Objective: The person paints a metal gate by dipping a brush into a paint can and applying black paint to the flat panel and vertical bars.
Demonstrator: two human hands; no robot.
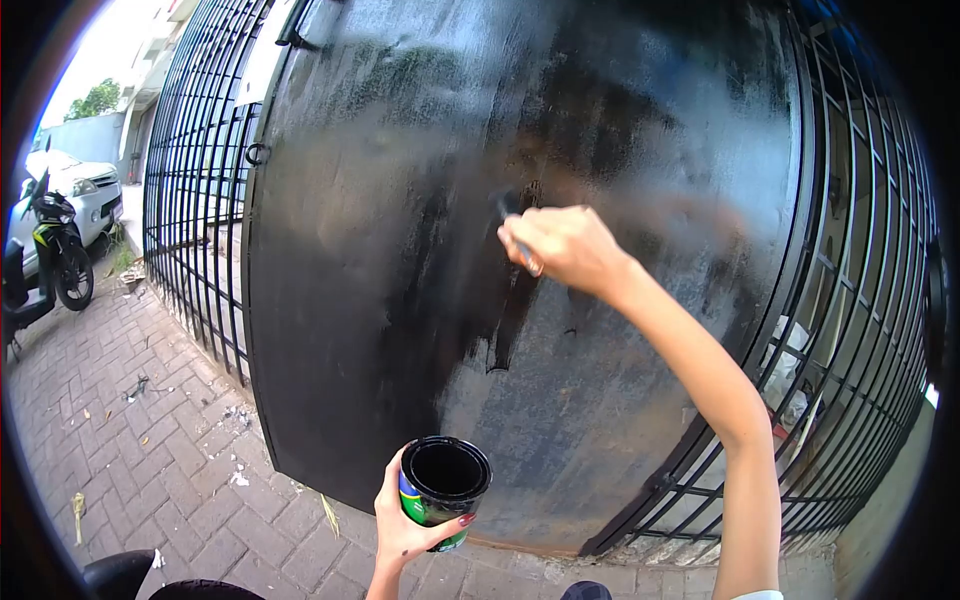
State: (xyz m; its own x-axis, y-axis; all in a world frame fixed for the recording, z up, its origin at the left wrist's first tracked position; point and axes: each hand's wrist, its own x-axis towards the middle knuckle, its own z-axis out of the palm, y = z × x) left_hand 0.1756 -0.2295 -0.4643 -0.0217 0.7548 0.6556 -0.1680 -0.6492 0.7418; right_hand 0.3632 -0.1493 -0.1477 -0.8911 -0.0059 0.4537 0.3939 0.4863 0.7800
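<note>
My right hand [570, 245] is closed around a paintbrush [507, 207], whose dark bristles are at the surface of a large metal gate panel [340, 280]. Glossy black paint covers the upper and left parts of the panel. Its lower right part is duller grey, and a wet black streak runs down below the brush. Low in front of the panel, my left hand [400, 520] grips an open paint can [447, 490] with a green and blue label. The can's rim is smeared black, and its inside looks dark.
Black grid bars [200, 180] flank the panel on the left, with more grid bars [860, 260] on the right. Brick paving [190, 430] lies below, with scraps on it. A motorcycle [60, 240] and a white car [85, 185] stand at far left.
</note>
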